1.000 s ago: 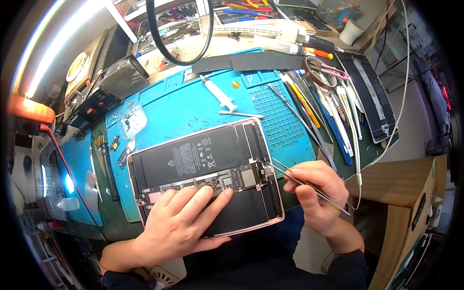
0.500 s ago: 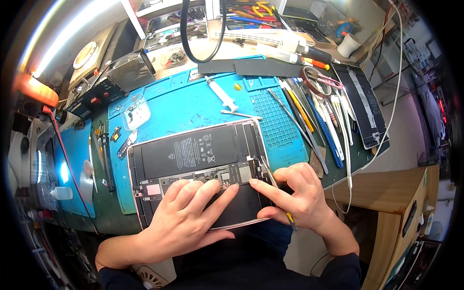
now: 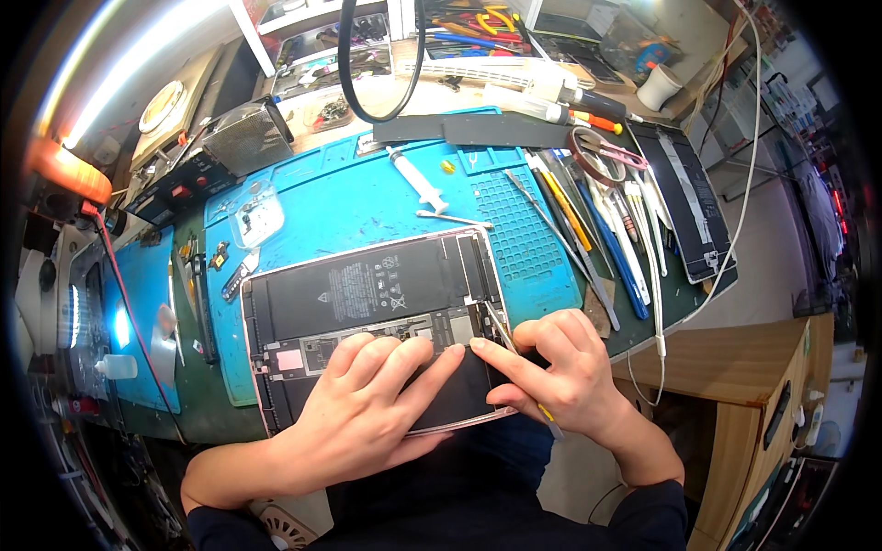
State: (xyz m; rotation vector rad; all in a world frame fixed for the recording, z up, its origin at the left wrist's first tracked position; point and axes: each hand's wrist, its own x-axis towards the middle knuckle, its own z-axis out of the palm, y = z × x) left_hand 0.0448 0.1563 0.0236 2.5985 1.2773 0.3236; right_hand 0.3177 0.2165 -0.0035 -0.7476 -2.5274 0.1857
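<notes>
An opened tablet (image 3: 317, 298) lies slightly tilted on the blue mat, its dark battery packs and a logic-board strip exposed across the middle. Stretched over its lower half, my left hand (image 3: 354, 404) points its index finger at the right end of the board; its other fingers are loosely bent and nothing shows in them. My right hand (image 3: 570, 372) is closed round a slim metal tool (image 3: 496, 320) with a yellow part, whose tip reaches the tablet's right side. Its index fingertip meets the board close to the left index finger. Exactly what the tool is cannot be made out.
A syringe (image 3: 416, 181) and a cotton swab (image 3: 455, 219) lie behind the tablet. Several tweezers and pens crowd the right, beside another tablet part (image 3: 684, 202). A clear tray (image 3: 257, 216) sits at left; a black cable loop (image 3: 343, 83) hangs at the back.
My left index finger has slid a little right, closer to the right one. The slim tool has tilted slightly in my right hand. The whole view has shifted a touch left.
</notes>
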